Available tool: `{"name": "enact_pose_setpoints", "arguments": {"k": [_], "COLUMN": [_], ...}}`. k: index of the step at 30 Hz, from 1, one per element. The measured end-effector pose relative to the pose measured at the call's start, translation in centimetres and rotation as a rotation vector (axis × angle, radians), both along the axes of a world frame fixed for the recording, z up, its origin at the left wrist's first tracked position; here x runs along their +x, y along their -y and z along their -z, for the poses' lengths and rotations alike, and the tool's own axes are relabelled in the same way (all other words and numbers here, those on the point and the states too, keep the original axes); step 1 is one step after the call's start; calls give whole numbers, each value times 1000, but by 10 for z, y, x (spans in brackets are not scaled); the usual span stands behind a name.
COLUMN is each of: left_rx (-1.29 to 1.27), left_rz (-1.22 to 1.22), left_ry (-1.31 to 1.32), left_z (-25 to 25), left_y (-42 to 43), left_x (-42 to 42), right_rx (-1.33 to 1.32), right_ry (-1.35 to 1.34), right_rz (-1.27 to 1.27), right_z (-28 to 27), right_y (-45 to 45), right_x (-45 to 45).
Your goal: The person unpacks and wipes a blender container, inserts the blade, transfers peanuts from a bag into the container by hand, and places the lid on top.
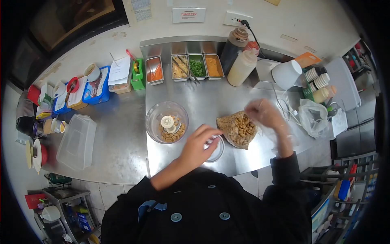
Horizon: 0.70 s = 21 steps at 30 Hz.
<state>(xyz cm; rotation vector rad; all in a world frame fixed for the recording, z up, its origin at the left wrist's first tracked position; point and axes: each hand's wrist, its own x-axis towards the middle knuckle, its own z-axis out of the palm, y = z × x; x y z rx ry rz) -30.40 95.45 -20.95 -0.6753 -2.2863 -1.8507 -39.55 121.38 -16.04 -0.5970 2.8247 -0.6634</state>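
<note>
My left hand (198, 147) reaches over a small round clear container (219, 151), its thumb and fingers apart above the rim; whether they touch it is hard to see. To its right, a clear plastic bag (237, 132) full of light brown nuts lies on the steel counter. Slightly blurred, my right hand (265, 114) is at the bag's upper right edge with fingers curled; what they pinch, if anything, is hidden. Left of my left hand stands a clear food processor bowl (152, 129), with a white hub in the middle and some nuts at the bottom.
Metal pans of toppings (196, 67), with tongs across them, line the back of the counter (122, 142). Squeeze bottles (242, 69) stand behind the bag. An empty clear plastic box (76, 142) lies at left. A white cable (286, 107) and crumpled plastic bag (314, 118) are at right.
</note>
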Motion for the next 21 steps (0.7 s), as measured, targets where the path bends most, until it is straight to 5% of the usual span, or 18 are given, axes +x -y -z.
{"name": "enact_pose_setpoints", "arguments": {"k": [3, 7, 12, 21], "left_rx": [-47, -191, -138, -360], "left_rz": [-18, -74, 124, 161], "left_ry": [65, 195, 577, 515], "left_z": [38, 75, 60, 57], "left_y": [-51, -86, -83, -85], "left_x": [-41, -93, -100, -116], "right_rx": [171, 69, 3, -7], "right_ry": [-27, -141, -248, -426], "right_rz": [108, 286, 352, 267], "right_z": [30, 32, 48, 54], "right_y": [1, 10, 16, 25], "right_x": [22, 45, 59, 49]}}
